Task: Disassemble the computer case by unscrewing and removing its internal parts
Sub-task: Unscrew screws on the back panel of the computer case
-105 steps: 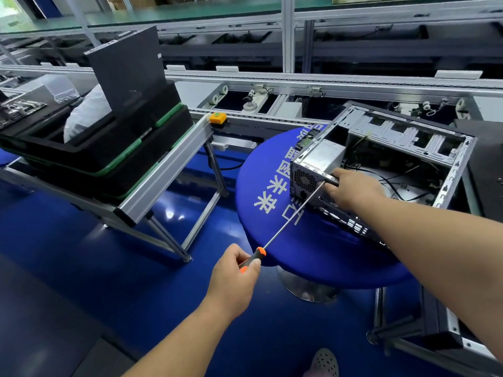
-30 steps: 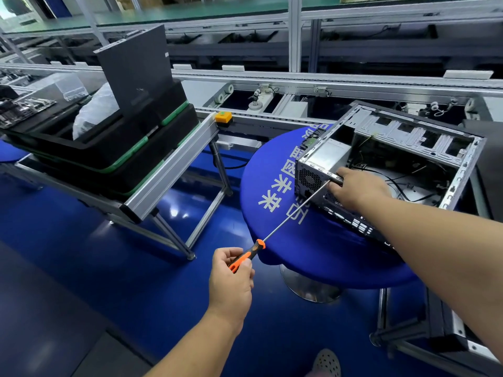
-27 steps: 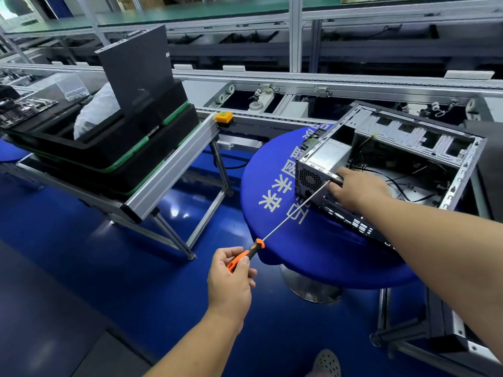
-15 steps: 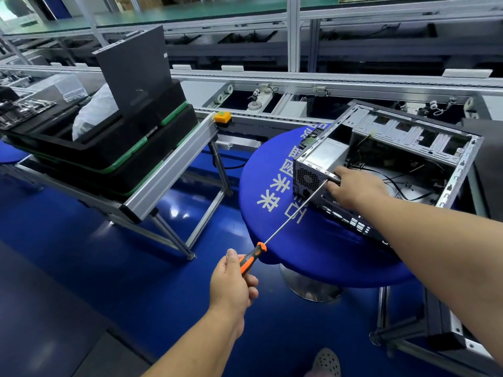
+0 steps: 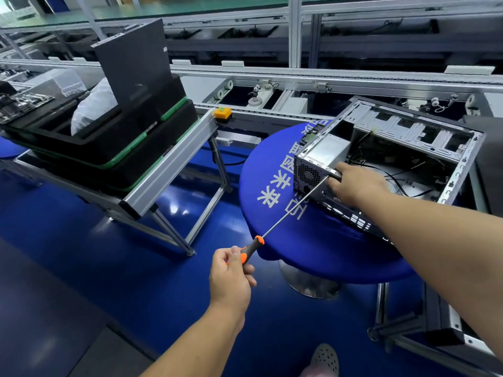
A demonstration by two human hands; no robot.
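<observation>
Head camera view: my left hand [image 5: 231,276] grips a long screwdriver [image 5: 275,227] by its orange handle, its tip at the computer case [image 5: 394,159] on a round blue table [image 5: 272,164]. My right hand [image 5: 353,183] clasps the case's rear edge.

Black trays [image 5: 89,156]: stacked with green edging on an aluminium stand at nine o'clock.
Dark panel [image 5: 133,61]: upright in the top tray.
White bag [image 5: 92,110]: just beside the panel.
Yellow button [image 5: 222,113]: at the stand's far corner.
Conveyor line [image 5: 326,83]: across twelve o'clock.
Shoe [image 5: 325,359]: six o'clock.
</observation>
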